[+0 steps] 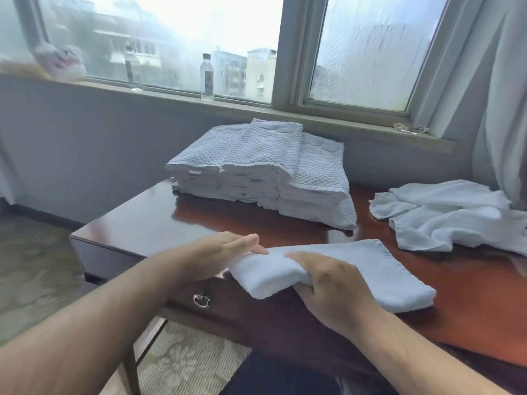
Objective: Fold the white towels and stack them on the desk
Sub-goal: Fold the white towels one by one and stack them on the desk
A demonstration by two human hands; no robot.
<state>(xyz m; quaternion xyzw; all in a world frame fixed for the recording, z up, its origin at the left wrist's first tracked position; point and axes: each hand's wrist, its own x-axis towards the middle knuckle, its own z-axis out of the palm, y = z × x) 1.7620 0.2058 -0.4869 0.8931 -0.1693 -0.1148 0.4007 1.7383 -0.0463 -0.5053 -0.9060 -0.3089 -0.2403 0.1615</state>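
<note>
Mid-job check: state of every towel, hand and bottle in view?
Smooth white terry towel: partly folded, at the desk's front edge.
Stack of white waffle-weave towels: folded, piled behind it.
Heap of white towels: unfolded, crumpled, on the right.
Left hand: fingers straight, touching the towel's left end.
Right hand: fingers curled round the towel's fold.
Clear plastic bottle: upright, capped.

- Soft gray daylight comes in through the window (159, 38), far beyond the left hand (216, 255).
- The glass is foggy, and the houses outside look pale and washed out.
- The shiny desk (137, 218) just past that hand shows a whitish glare.
- A soft dark shadow sits under the right hand (330, 289) and the towel (370, 266) it grips.
- The bottle (207, 78), far beyond the left hand, looks a bit smeary.
- The window frame leans and bends toward the edges, up and right of the hands.
</note>
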